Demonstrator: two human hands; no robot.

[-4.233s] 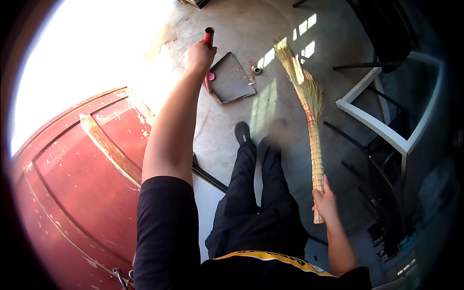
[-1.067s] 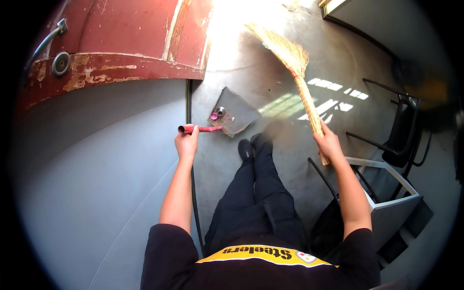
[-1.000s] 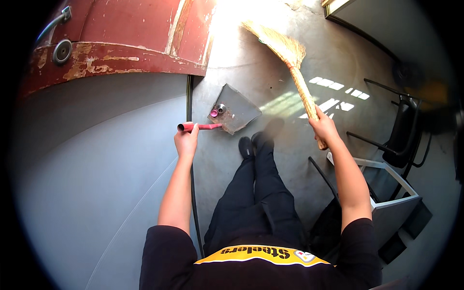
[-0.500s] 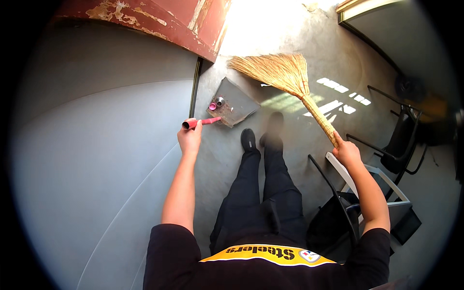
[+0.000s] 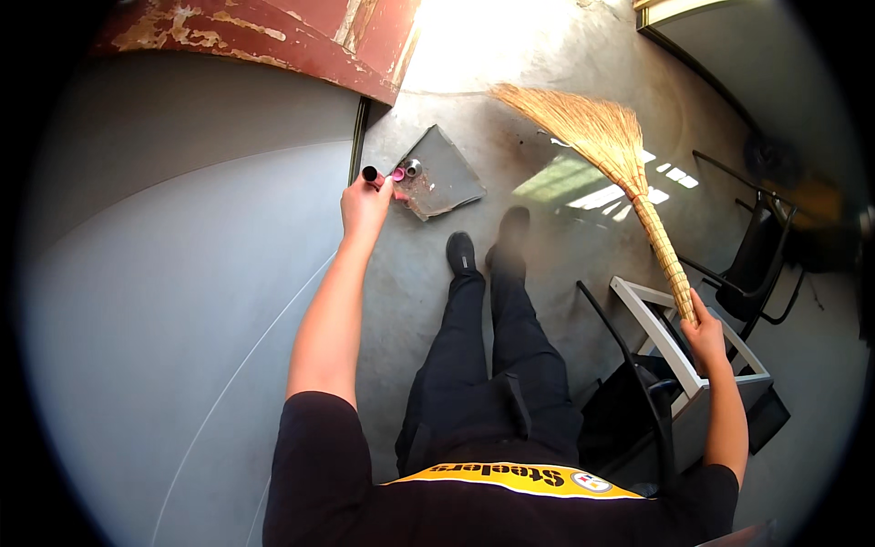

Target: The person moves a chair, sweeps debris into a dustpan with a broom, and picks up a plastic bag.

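Note:
My left hand is closed round the red tube handle of a grey dustpan, whose pan rests on or just above the floor beyond my feet; I cannot tell which. Inside the pan lie a small pink round piece, a silvery cylindrical piece and some loose dirt. On the other side, my right hand grips the bound lower end of a straw broom. Its bristles fan out up and to the left, over the sunlit concrete, apart from the dustpan.
A grey partition runs along my left, with a peeling red wooden panel above it. At the right stand a white-framed piece of furniture and black metal-framed chairs. Another partition is at the far right.
The broom has swung right, away from the dustpan, as my right hand moved right and nearer to me. My left hand has shifted forward, and the dustpan's handle stands steeper.

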